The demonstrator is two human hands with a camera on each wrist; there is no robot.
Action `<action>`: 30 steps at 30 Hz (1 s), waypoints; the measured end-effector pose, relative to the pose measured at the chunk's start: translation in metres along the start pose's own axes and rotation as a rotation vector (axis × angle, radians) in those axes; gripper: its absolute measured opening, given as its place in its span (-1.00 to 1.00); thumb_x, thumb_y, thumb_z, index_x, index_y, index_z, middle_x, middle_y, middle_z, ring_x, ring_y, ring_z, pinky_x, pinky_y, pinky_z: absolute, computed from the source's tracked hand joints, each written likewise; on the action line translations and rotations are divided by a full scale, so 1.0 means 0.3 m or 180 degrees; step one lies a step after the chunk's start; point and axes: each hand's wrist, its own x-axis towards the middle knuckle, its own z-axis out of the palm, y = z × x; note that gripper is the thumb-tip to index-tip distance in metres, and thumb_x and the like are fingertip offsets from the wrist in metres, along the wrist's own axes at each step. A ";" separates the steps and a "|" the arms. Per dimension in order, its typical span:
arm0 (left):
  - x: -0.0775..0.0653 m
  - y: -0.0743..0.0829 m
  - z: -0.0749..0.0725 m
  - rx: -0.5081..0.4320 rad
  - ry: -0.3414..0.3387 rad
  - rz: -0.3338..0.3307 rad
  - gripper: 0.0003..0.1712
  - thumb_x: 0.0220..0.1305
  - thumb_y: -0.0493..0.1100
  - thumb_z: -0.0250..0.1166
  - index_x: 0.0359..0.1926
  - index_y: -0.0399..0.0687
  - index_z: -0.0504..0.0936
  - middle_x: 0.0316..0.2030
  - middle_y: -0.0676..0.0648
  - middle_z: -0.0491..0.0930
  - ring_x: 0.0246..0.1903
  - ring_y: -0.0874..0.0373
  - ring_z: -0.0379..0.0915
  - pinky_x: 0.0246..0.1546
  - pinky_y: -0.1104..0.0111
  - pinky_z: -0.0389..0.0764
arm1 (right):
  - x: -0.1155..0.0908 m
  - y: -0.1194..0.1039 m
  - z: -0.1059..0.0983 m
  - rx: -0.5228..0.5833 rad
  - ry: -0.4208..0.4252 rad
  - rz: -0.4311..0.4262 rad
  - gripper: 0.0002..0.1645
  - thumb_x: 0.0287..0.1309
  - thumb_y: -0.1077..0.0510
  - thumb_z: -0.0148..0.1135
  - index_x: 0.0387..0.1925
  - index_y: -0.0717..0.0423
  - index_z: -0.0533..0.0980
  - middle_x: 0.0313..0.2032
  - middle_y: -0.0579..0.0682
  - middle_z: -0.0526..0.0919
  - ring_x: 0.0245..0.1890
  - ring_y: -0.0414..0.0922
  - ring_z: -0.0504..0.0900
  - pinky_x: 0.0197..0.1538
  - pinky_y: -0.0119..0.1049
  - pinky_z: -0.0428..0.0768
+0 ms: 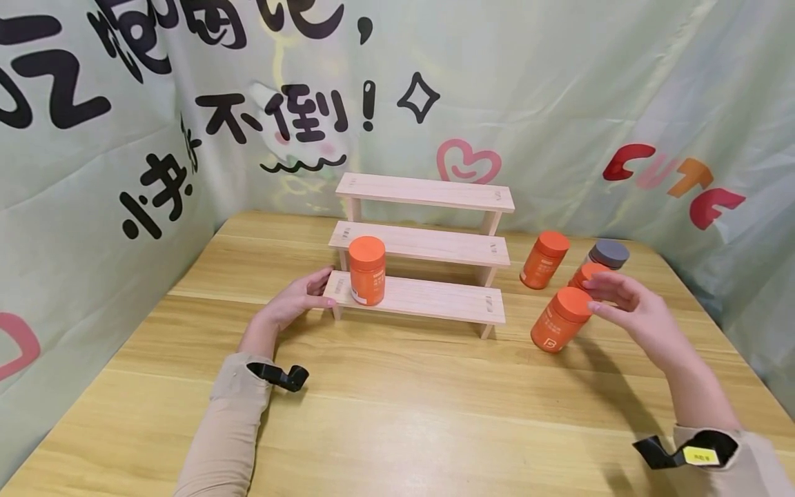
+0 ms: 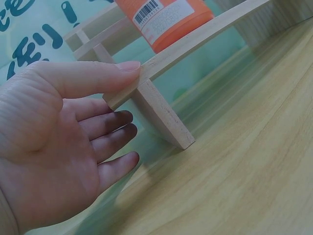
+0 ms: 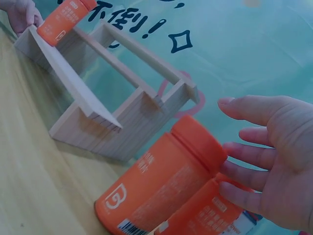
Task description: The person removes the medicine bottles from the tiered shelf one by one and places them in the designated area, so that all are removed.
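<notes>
A three-tier wooden display stand (image 1: 441, 297) stands on the table. My left hand (image 1: 301, 298) grips the left end of its lowest step, thumb on top of the board (image 2: 205, 36) and index finger underneath. On that step, near the left end, an orange bottle (image 1: 368, 270) stands upright. To the right of the stand, my right hand (image 1: 646, 317) hovers beside the front orange bottle (image 1: 561, 319), fingers spread and loosely bent, gripping nothing. Its fingertips are close to the lid; whether they touch cannot be told. A second orange bottle (image 1: 584, 275) is partly hidden behind the front one and the hand.
Farther back on the right stand another orange bottle (image 1: 544, 259) and a bottle with a dark grey lid (image 1: 611, 254). A printed cloth (image 1: 546, 83) hangs behind the wood-grain table (image 1: 397, 414) and along its sides. Black straps with small devices sit on both wrists.
</notes>
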 end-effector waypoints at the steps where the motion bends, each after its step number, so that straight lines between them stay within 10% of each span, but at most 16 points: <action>1: 0.000 0.000 0.000 -0.0019 -0.0011 0.0011 -0.03 0.14 -0.33 0.25 0.40 -0.37 -0.17 0.39 -0.34 -0.15 0.36 -0.18 -0.19 0.33 0.06 -0.10 | 0.005 -0.006 -0.003 -0.0012 0.0008 0.0004 -0.49 0.17 0.30 0.17 0.17 0.11 0.33 -0.08 -0.34 0.52 -0.10 -0.49 0.48 -0.18 -0.67 0.46; 14: 0.005 0.006 -0.004 -0.0065 -0.0001 0.0044 -0.05 0.14 -0.37 0.22 0.39 -0.40 -0.19 0.39 -0.35 -0.18 0.37 -0.17 -0.22 0.34 0.08 -0.13 | 0.090 -0.117 0.006 -0.0162 0.0105 0.0118 -0.49 0.21 0.20 0.16 0.19 0.10 0.30 -0.07 -0.34 0.51 -0.10 -0.46 0.49 -0.16 -0.66 0.46; 30: 0.006 -0.001 -0.004 -0.0062 -0.0014 0.0059 -0.03 0.12 -0.35 0.26 0.39 -0.40 -0.17 0.39 -0.36 -0.16 0.36 -0.18 -0.21 0.34 0.07 -0.13 | 0.224 -0.271 0.171 0.0066 -0.0490 -0.0057 -0.40 0.18 0.16 0.20 0.24 0.16 0.29 0.09 0.05 0.50 0.05 -0.18 0.47 -0.09 -0.51 0.51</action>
